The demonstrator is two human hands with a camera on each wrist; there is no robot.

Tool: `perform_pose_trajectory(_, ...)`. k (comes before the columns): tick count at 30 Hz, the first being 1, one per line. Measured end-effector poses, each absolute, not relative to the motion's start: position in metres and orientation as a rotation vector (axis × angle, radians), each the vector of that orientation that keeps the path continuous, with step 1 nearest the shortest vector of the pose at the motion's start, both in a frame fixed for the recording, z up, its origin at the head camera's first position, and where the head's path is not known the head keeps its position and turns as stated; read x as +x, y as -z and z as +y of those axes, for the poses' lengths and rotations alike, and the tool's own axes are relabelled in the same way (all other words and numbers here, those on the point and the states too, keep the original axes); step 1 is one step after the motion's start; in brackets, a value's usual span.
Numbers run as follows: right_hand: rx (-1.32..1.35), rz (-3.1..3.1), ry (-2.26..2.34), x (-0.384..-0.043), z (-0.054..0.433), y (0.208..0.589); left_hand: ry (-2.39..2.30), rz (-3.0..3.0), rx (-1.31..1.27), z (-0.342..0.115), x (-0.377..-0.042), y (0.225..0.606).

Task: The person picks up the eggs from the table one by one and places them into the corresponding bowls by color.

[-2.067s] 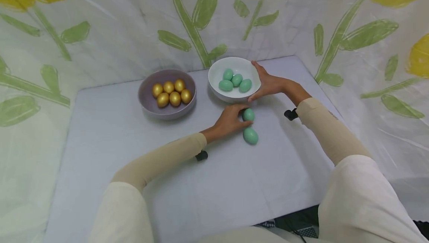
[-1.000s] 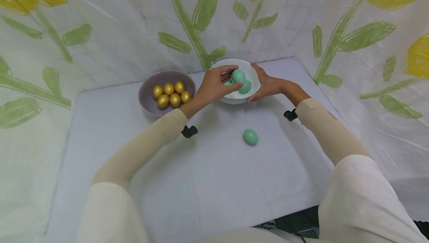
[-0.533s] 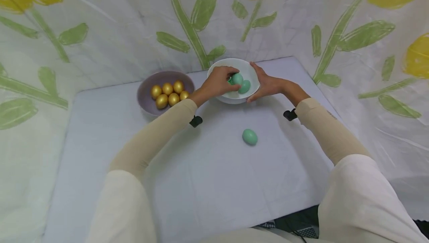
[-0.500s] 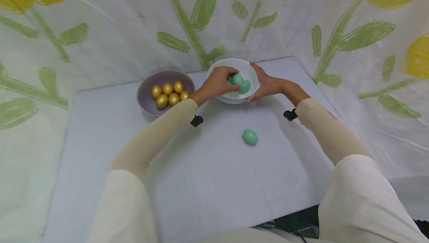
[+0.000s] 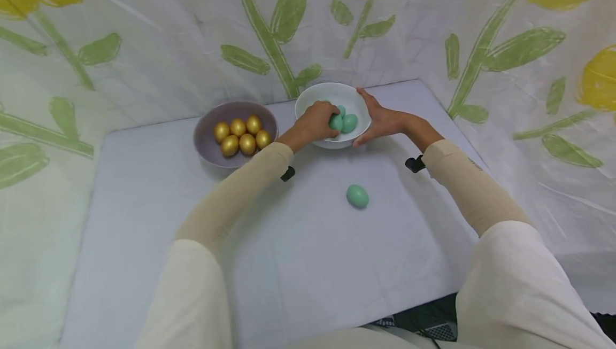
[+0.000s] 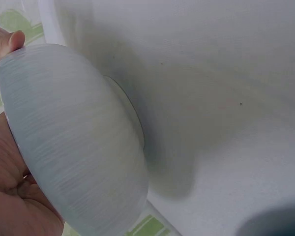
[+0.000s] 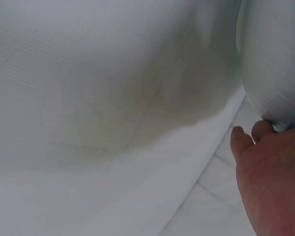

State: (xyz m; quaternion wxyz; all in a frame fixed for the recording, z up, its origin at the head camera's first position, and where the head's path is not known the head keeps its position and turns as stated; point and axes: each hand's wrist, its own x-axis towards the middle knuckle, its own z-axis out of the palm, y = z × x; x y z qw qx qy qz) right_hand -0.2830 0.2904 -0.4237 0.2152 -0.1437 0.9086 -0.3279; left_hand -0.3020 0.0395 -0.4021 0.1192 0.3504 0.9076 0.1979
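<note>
My left hand [image 5: 315, 123] reaches over the near left rim of the white bowl [image 5: 317, 92]. Its thumb and fingers hold a green egg [image 5: 336, 122] low inside, among other green eggs, some partly hidden by the hand. The right hand [image 5: 382, 119] grips the right side of that bowl, its thumb toward me and its fingers at the far rim. In the left wrist view the bowl's outer wall [image 6: 78, 137] fills the left half. The right wrist view shows fingertips touching the bowl's outside. Another green egg [image 5: 357, 196] lies alone on the white tablecloth [image 5: 308, 263].
A mauve bowl [image 5: 204, 146] with several golden eggs [image 5: 247, 144] stands left of the white bowl, close to my left forearm. Behind the table hangs a curtain [image 5: 168, 71] printed with flowers. Small black devices are strapped under both wrists.
My left hand took a green egg from the tablecloth, carried it up and left over the white bowl, then lowered it inside. The right hand has stayed on the bowl.
</note>
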Motion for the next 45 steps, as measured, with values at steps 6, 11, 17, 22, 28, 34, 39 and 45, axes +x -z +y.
perform_pose_trajectory(6, -0.406, 2.530, 0.913, -0.283, 0.293, 0.425, -0.477, 2.712, 1.047, 0.047, -0.304, 0.406)
perform_pose_trajectory(11, -0.415, 2.531, 0.910, -0.283, 0.293, 0.426, -0.370, 2.759, 1.051, 0.053, -0.307, 0.410)
perform_pose_trajectory(17, -0.415, 2.534, 0.916, -0.283, 0.292, 0.424, -0.336, 2.775, 0.976, 0.058, -0.304, 0.408)
perform_pose_trajectory(22, -0.405, 2.521, 0.915, -0.283, 0.291, 0.423, -0.264, 2.769, 0.973, 0.061, -0.302, 0.406)
perform_pose_trajectory(28, -0.390, 2.503, 0.920, -0.287, 0.292, 0.426, -0.216, 2.777, 0.969, 0.061, -0.303, 0.410)
perform_pose_trajectory(34, -0.381, 2.500, 0.904, -0.291, 0.288, 0.424, -0.250, 2.779, 0.941, 0.056, -0.304, 0.409)
perform_pose_trajectory(39, -0.397, 2.506, 0.902, -0.292, 0.288, 0.425, -0.251, 2.776, 0.941, 0.054, -0.304, 0.406)
perform_pose_trajectory(45, -0.410, 2.505, 0.910, -0.291, 0.285, 0.428, -0.332, 2.778, 0.965, 0.049, -0.304, 0.408)
